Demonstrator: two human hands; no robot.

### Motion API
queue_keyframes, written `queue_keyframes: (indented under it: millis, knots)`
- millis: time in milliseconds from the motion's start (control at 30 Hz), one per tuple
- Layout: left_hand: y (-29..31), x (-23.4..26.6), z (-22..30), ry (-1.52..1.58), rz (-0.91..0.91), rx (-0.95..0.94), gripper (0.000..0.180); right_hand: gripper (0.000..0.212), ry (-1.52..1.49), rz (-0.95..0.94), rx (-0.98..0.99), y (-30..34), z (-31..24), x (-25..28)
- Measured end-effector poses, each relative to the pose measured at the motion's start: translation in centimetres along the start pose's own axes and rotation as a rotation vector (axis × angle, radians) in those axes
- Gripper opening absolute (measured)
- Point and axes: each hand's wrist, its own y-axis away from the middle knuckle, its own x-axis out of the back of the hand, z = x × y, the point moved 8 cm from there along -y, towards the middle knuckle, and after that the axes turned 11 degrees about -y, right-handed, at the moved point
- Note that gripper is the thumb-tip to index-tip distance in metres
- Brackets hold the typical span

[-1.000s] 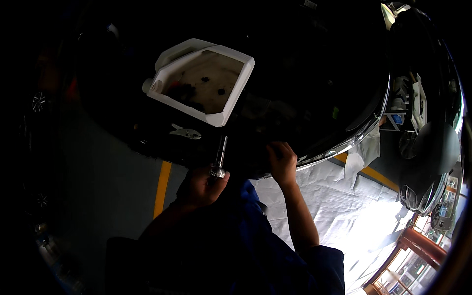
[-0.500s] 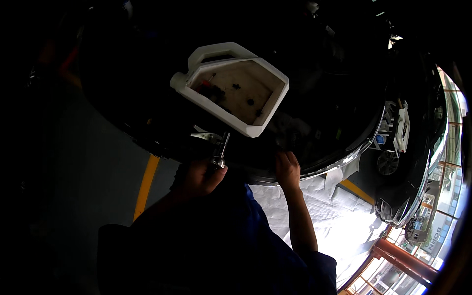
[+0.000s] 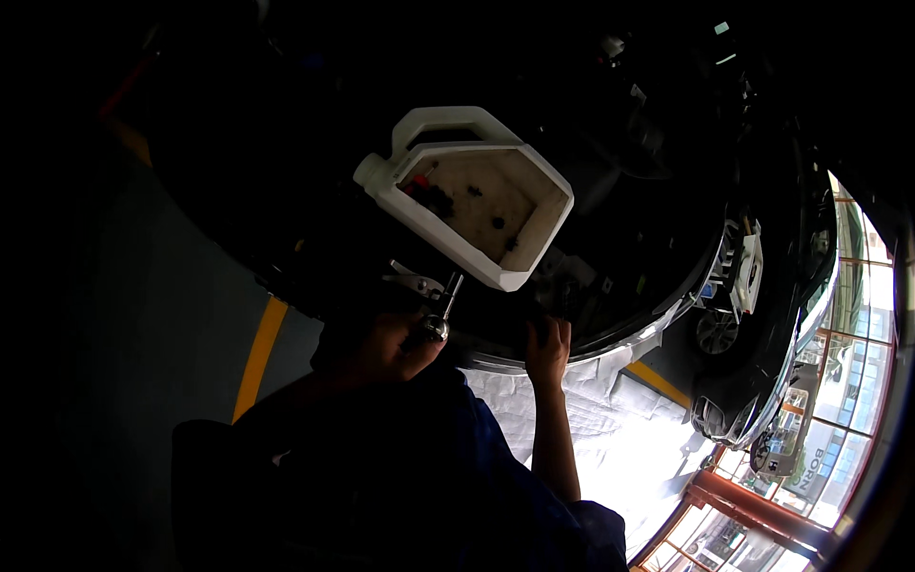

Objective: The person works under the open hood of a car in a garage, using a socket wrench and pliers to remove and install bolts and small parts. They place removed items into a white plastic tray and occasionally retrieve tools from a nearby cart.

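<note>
My left hand (image 3: 393,348) is closed around a ratchet wrench (image 3: 436,327), whose shiny round head and socket shaft stick up past the fingers. Beside the shaft lies a flat silvery metal part (image 3: 416,280). My right hand (image 3: 547,355) is at the front edge of a dark car (image 3: 610,329), its fingers bent; what they grip, if anything, is lost in shadow. Just beyond both hands rests a white plastic jug (image 3: 457,250) with one side cut away. Several small dark pieces (image 3: 475,192) and a red piece (image 3: 419,182) lie in it.
A silvery sheet (image 3: 610,410) covers the floor on the right, brightly lit. Yellow lines (image 3: 259,357) mark the dark floor. Another dark car (image 3: 715,410) stands at the right, near large windows (image 3: 848,362) and a reddish beam (image 3: 762,515). Deep shadow hides much else.
The view has shifted, so the jug and the ratchet wrench appear slightly lower and to the right. My right hand's fingers have changed pose a little. My left hand keeps its grip.
</note>
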Motion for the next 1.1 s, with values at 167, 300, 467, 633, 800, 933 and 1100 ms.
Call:
queue_keyframes:
  millis: [167, 300, 467, 633, 800, 933, 1100]
  knots:
    - [-0.2, -0.1, 0.5, -0.004, -0.049, 0.007, 0.023, 0.015, -0.031, -0.014, -0.019, 0.2, 0.8, -0.1]
    - [-0.1, -0.9, 0.6, -0.024, -0.113, 0.017, 0.021, 0.013, -0.077, -0.052, -0.089, -1.2, 0.7, -0.4]
    - [0.7, -2.3, 0.4, -0.034, -0.151, 0.002, 0.019, 0.018, -0.09, -0.034, -0.006, -1.0, 0.9, 0.2]
    - [1.2, -2.8, 0.6, -0.039, -0.171, 0.069, 0.016, 0.021, 0.075, 0.009, -0.012, -0.6, 1.1, -0.5]
    - [1.2, -3.3, 0.8, -0.039, -0.21, 0.081, 0.013, 0.024, -0.094, 0.033, 0.043, -0.7, -0.3, 0.6]
    - [0.7, -4.5, 1.0, 0.002, -0.356, 0.164, 0.012, 0.023, 0.086, 0.041, 0.054, -0.4, 1.0, -0.4]
    - [-0.8, -9.0, 2.9, -0.041, -0.567, 0.057, 0.019, 0.04, -0.569, 0.023, -0.245, 0.3, -2.8, 2.7]
